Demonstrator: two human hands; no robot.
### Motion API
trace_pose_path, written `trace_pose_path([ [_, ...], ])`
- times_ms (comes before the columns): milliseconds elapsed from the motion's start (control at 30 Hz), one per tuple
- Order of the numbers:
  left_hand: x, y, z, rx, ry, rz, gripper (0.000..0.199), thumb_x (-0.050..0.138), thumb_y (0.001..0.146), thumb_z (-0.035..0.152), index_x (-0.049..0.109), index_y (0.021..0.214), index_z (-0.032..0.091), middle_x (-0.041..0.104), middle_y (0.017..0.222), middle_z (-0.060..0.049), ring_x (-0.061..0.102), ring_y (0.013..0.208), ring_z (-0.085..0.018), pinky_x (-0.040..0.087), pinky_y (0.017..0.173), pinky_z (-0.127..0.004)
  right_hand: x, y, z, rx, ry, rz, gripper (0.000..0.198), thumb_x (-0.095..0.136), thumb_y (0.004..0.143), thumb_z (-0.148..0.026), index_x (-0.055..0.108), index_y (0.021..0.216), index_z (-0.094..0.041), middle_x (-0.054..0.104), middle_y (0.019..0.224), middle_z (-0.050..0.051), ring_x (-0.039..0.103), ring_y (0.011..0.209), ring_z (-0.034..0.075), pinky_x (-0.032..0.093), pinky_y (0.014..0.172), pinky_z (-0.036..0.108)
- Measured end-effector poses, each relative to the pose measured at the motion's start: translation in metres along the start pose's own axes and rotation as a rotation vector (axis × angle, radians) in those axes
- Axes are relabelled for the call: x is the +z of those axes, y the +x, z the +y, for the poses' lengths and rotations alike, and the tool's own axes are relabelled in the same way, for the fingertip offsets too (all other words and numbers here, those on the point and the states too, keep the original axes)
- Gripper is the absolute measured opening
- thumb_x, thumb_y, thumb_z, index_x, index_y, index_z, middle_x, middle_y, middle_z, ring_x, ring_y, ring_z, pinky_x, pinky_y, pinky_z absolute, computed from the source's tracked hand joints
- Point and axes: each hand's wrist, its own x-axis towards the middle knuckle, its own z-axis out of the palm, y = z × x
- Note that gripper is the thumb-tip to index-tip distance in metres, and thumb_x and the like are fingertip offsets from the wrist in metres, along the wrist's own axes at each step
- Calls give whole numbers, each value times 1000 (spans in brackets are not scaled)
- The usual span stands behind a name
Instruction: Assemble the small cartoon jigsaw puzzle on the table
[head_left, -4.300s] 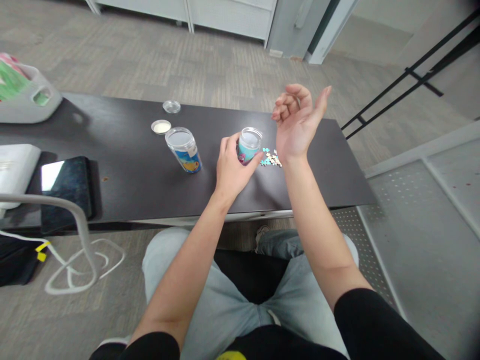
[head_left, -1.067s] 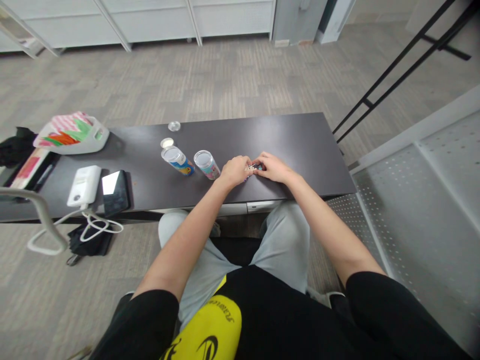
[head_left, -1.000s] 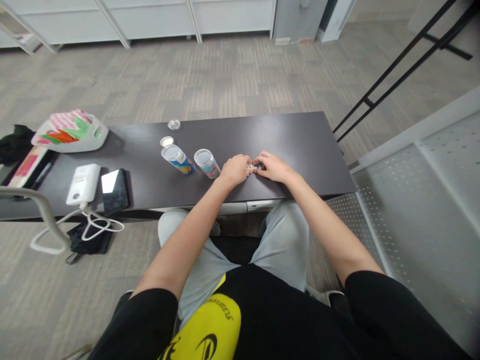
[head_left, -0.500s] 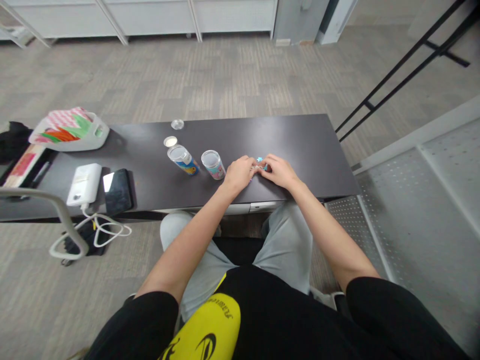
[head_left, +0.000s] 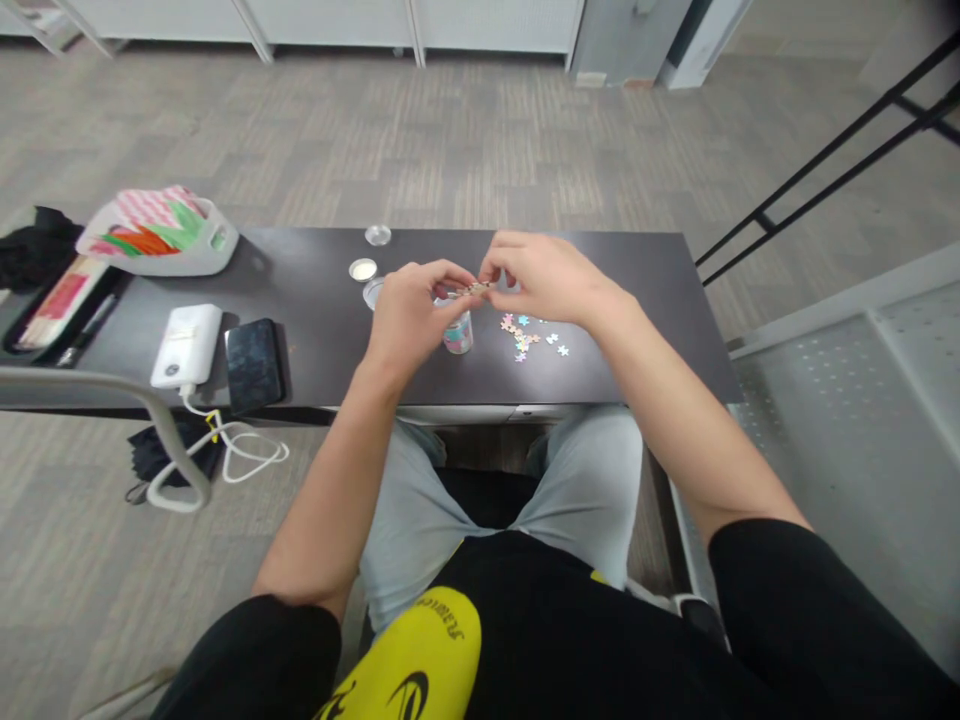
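Between my left hand (head_left: 415, 318) and my right hand (head_left: 541, 275) is a small clump of jigsaw puzzle pieces (head_left: 474, 289), pinched by the fingers of both. They hold it just above a clear can with a pink and blue print (head_left: 458, 335), whose top is mostly hidden by my fingers. More loose puzzle pieces (head_left: 521, 337) in pastel colours lie scattered on the dark table, under and to the right of my hands. A second can (head_left: 373, 291) shows only its rim behind my left hand.
Two round lids, one pale (head_left: 363, 270) and one clear (head_left: 378, 235), rest near the far edge of the table (head_left: 637, 330). Further left are a black phone (head_left: 253, 364), a white power bank (head_left: 187, 345) with a cable, and a white basket (head_left: 217, 238) of colourful items.
Both hands have risen from the tabletop and moved left, over the pink-printed can, carrying puzzle pieces. Loose pieces that the hands covered are now exposed. The view has shifted slightly.
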Motion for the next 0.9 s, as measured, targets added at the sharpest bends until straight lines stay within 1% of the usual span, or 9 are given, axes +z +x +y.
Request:
trace_pose_path([
  [133,-3,-7,-26,-100,-161,35,16,100,99,24,95,114,25,99,111,-4,89,103,-28,67,101,-40,2,36,-21,-3,-91,-115,16,90,113,-30,98,127,-26,85,126,9,76,104,29,49,89,42],
  [300,1,-10,-36,-159,-259,34,29,104,89,15,91,113,24,99,110,-4,91,101,-27,71,101,-40,4,48,-28,13,-129,-210,22,94,113,-39,102,130,-27,89,121,9,78,102,29,49,87,43],
  [433,3,-9,-40,-178,-294,50,38,106,84,14,87,115,25,98,112,-4,92,105,-28,72,100,-40,6,49,-24,15,-120,-218,25,96,112,-41,104,131,-28,90,112,6,78,100,28,49,87,42],
  [633,5,-7,-52,-185,-386,65,48,108,83,20,85,124,26,97,127,-6,89,98,-25,69,89,-37,6,52,-19,6,-61,-193,24,97,110,-44,104,127,-27,90,109,6,77,98,27,50,87,41],
  [700,3,-9,-56,-182,-394,89,45,106,88,23,83,126,28,95,130,-5,88,97,-24,68,88,-38,2,45,-15,12,-7,-160,24,96,111,-44,103,128,-27,90,113,7,78,100,27,54,92,42],
  [767,2,-17,-56,-138,-354,182,36,99,97,26,81,128,30,93,128,-5,86,97,-25,67,87,-39,-1,27,-2,48,55,-95,23,94,112,-41,102,128,-27,91,120,8,78,101,28,59,99,43],
  [833,7,-36,-50,-44,-277,315,25,92,109,31,79,130,32,88,124,-5,82,97,-26,67,90,-42,1,-4,19,133,100,-12,20,90,113,-38,101,127,-27,92,126,10,79,100,29,63,101,46],
  [867,13,-49,-45,12,-232,357,19,89,115,36,79,131,33,85,122,-6,80,98,-27,67,94,-44,5,-23,33,194,107,21,20,89,112,-38,100,125,-27,92,125,11,79,99,30,65,101,48],
  [900,21,-63,-39,63,-208,363,16,86,118,40,78,131,34,82,115,-5,78,97,-28,67,99,-48,10,-44,47,262,109,45,20,88,111,-37,99,124,-26,92,125,12,80,96,31,67,102,49],
])
